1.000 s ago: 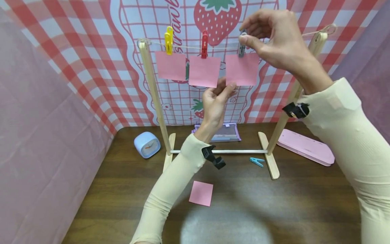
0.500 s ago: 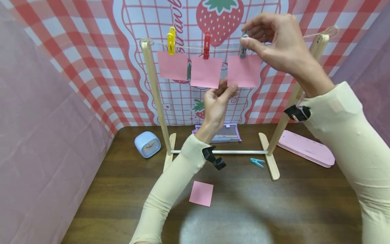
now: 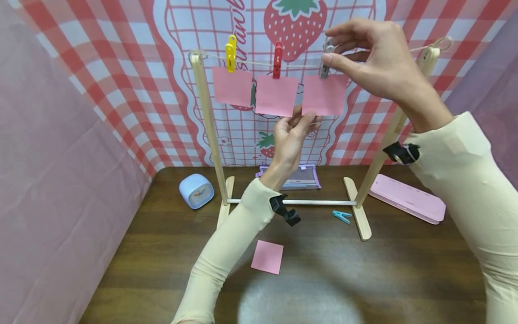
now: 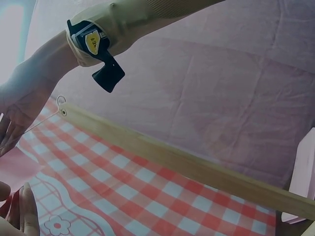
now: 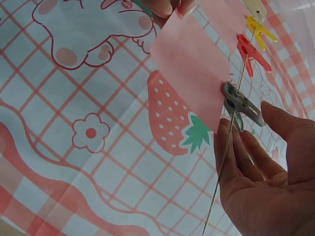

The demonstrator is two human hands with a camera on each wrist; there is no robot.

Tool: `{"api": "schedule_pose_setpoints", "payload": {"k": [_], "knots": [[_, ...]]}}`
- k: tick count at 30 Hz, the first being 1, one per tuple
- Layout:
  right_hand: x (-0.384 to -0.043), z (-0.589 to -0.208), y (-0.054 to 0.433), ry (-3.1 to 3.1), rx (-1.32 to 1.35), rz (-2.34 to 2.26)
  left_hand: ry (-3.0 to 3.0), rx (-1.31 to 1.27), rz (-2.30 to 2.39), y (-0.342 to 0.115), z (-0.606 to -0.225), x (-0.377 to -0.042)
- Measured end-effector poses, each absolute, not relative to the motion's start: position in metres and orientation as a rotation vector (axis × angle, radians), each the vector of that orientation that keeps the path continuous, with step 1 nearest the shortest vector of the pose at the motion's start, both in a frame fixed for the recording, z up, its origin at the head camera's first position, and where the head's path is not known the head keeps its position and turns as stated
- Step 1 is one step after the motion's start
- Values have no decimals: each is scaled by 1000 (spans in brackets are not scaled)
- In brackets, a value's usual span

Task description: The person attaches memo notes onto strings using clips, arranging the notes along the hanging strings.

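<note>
Three square pink paper notes hang from a string; the rightmost note (image 3: pixel 325 95) is under a grey clothespin (image 5: pixel 242 104). My right hand (image 3: pixel 380 63) has thumb and fingers about the clothespin's handles, and the right wrist view shows the thumb at one handle's end. Below, my left hand (image 3: pixel 288 141) pinches the same note's lower left corner. A red clothespin (image 3: pixel 277 60) holds the middle note (image 3: pixel 276 95), and a yellow clothespin (image 3: pixel 230 54) the left note (image 3: pixel 232 85). The left wrist view catches only some of my left fingertips, at its lower left edge.
The string runs between two wooden posts (image 3: pixel 208 126). On the table (image 3: pixel 162 270) are a pink note (image 3: pixel 267 257), a blue clothespin (image 3: pixel 341 216), a blue clock (image 3: pixel 196 191), a purple pouch (image 3: pixel 309 175) and a pink case (image 3: pixel 406 198). A strawberry-print cloth (image 3: pixel 170 135) hangs behind.
The right thumb and fingers have spread slightly at the grey clothespin. The left hand stays at the note's corner; the whole head view has shifted a little.
</note>
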State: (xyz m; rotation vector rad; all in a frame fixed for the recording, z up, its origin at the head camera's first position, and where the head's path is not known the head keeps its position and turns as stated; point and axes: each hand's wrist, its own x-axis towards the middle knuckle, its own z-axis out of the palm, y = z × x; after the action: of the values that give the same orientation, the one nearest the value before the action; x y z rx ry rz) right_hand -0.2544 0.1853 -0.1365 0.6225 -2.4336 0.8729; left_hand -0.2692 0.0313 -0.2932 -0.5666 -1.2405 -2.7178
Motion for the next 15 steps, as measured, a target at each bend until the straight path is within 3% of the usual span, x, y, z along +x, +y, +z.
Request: {"api": "schedule_pose_setpoints", "payload": {"k": [15], "knots": [[-241,-133,194,-2234,634,913,-1232,-626,-2777,26,-300,-267]]}}
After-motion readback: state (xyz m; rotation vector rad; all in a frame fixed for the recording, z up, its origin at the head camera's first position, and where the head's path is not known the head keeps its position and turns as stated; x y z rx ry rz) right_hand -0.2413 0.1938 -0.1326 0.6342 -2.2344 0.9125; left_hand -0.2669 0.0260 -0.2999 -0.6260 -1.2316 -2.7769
